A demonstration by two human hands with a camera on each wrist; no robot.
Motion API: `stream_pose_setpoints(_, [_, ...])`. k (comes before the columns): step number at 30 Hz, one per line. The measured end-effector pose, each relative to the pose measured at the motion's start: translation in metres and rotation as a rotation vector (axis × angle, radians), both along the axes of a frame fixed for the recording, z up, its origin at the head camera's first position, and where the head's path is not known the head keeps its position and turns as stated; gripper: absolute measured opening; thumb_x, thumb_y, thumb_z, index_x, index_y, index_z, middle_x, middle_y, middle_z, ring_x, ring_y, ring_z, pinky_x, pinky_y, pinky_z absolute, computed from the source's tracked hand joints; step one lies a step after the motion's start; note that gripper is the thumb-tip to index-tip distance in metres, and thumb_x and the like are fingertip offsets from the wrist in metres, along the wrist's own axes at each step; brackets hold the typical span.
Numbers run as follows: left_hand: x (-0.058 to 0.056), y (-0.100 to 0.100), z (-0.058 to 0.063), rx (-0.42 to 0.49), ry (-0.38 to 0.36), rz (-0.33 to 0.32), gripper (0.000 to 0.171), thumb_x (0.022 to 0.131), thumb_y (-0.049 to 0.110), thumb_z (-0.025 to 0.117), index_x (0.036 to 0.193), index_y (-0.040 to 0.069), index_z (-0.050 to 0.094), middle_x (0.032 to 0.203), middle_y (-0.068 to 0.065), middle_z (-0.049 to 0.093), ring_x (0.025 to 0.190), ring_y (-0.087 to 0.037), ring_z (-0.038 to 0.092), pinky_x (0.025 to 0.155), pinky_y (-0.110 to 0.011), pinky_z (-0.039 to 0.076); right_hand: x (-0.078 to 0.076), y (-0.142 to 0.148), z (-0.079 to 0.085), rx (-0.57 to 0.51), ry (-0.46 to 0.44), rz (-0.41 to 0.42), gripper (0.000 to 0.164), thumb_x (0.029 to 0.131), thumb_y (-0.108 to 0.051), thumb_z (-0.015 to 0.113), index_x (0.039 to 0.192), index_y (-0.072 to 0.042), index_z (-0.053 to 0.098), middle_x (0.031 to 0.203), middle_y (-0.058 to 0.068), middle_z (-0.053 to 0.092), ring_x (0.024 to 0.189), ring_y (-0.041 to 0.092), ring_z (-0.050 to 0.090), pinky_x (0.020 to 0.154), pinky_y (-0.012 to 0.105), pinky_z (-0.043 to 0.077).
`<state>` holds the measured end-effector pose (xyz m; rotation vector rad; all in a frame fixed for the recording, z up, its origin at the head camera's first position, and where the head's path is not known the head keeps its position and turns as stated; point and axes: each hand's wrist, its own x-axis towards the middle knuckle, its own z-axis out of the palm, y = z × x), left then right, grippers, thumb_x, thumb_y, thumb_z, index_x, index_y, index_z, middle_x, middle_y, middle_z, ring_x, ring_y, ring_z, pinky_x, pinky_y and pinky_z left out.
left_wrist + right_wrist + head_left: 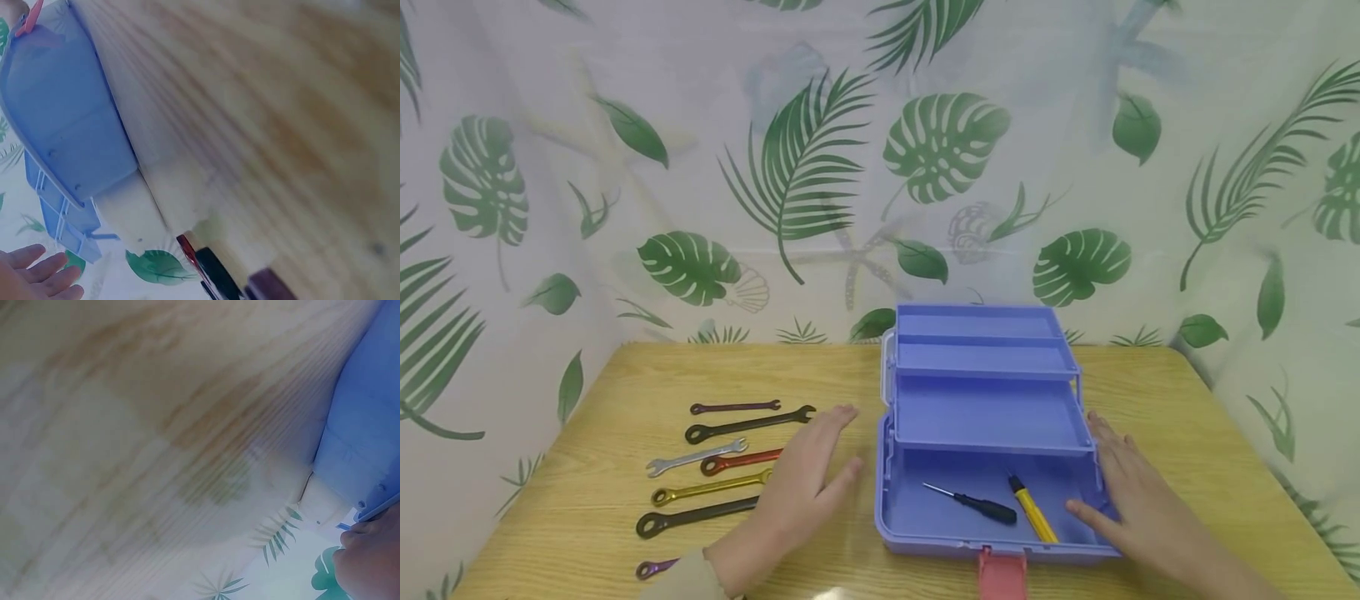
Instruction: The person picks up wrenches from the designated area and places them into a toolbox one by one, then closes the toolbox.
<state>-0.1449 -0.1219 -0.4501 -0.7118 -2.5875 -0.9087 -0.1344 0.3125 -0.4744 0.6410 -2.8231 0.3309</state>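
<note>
A blue-violet toolbox stands unfolded, its tiered trays raised at the back and a pink latch hanging in front. In its bottom lie a black-handled screwdriver and a yellow-and-black pen-shaped tool. My right hand rests against the box's right side, thumb over the rim. Left of the box, my left hand hovers with fingers extended, holding nothing and apart from the box. It hides the ends of several wrenches, among them a red wrench, a gold wrench and a large black wrench.
Farther back on the left lie a small purple wrench, a black wrench and a silver wrench. Another purple wrench is near the front. A leaf-patterned curtain hangs behind the wooden table.
</note>
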Motion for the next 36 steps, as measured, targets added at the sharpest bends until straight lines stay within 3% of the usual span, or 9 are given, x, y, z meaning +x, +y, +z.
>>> stream_pose_setpoints(7, [-0.007, -0.007, 0.0, 0.084, -0.102, 0.064, 0.048, 0.109, 0.033, 0.057, 0.149, 0.006, 0.056, 0.152, -0.013, 0.061, 0.143, -0.033, 0.057, 0.118, -0.054, 0.048, 0.002, -0.002, 0.005, 0.002, -0.07, -0.043, 0.106, 0.098, -0.048, 0.072, 0.168, 0.004, 0.011, 0.171, 0.031, 0.026, 0.161, 0.043, 0.025, 0.121, 0.008, -0.018])
stream_pose_setpoints(12, [-0.014, -0.014, -0.001, 0.199, -0.173, 0.101, 0.04, 0.111, 0.027, 0.055, 0.144, 0.004, 0.06, 0.147, -0.015, 0.064, 0.141, -0.037, 0.057, 0.116, -0.059, 0.047, 0.002, -0.002, 0.005, -0.002, -0.084, -0.051, 0.106, 0.098, -0.047, 0.071, 0.168, 0.003, 0.01, 0.171, 0.031, 0.025, 0.161, 0.044, 0.025, 0.12, 0.008, -0.019])
stream_pose_setpoints(19, [-0.023, -0.027, -0.002, 0.347, -0.202, 0.156, 0.03, 0.112, 0.018, 0.053, 0.135, 0.002, 0.066, 0.134, -0.016, 0.07, 0.127, -0.038, 0.064, 0.107, -0.063, 0.051, 0.003, -0.002, 0.006, 0.002, -0.088, -0.052, 0.105, 0.099, -0.047, 0.07, 0.169, 0.003, 0.009, 0.172, 0.031, 0.024, 0.161, 0.044, 0.024, 0.12, 0.008, -0.019])
stream_pose_setpoints(24, [-0.03, -0.038, 0.0, 0.386, -0.228, 0.177, 0.029, 0.112, 0.017, 0.054, 0.133, 0.001, 0.066, 0.132, -0.018, 0.072, 0.124, -0.039, 0.067, 0.106, -0.061, 0.053, 0.002, -0.002, 0.007, 0.007, -0.073, -0.042, 0.105, 0.1, -0.047, 0.07, 0.168, 0.004, 0.009, 0.174, 0.029, 0.021, 0.163, 0.042, 0.021, 0.121, 0.009, -0.018])
stream_pose_setpoints(29, [-0.037, -0.051, 0.003, 0.407, -0.303, 0.243, 0.028, 0.111, 0.017, 0.057, 0.133, 0.002, 0.067, 0.131, -0.016, 0.073, 0.122, -0.035, 0.069, 0.106, -0.054, 0.055, 0.002, -0.002, 0.007, 0.009, -0.061, -0.034, 0.104, 0.1, -0.047, 0.07, 0.168, 0.004, 0.01, 0.175, 0.028, 0.02, 0.164, 0.039, 0.019, 0.122, 0.01, -0.018])
stream_pose_setpoints(36, [-0.05, -0.068, 0.003, 0.439, -0.373, 0.32, 0.029, 0.111, 0.015, 0.058, 0.134, -0.001, 0.065, 0.132, -0.021, 0.071, 0.123, -0.037, 0.068, 0.108, -0.053, 0.055, 0.002, -0.003, 0.007, 0.006, -0.072, -0.031, 0.104, 0.099, -0.046, 0.07, 0.168, 0.005, 0.011, 0.173, 0.029, 0.023, 0.164, 0.04, 0.021, 0.122, 0.01, -0.018])
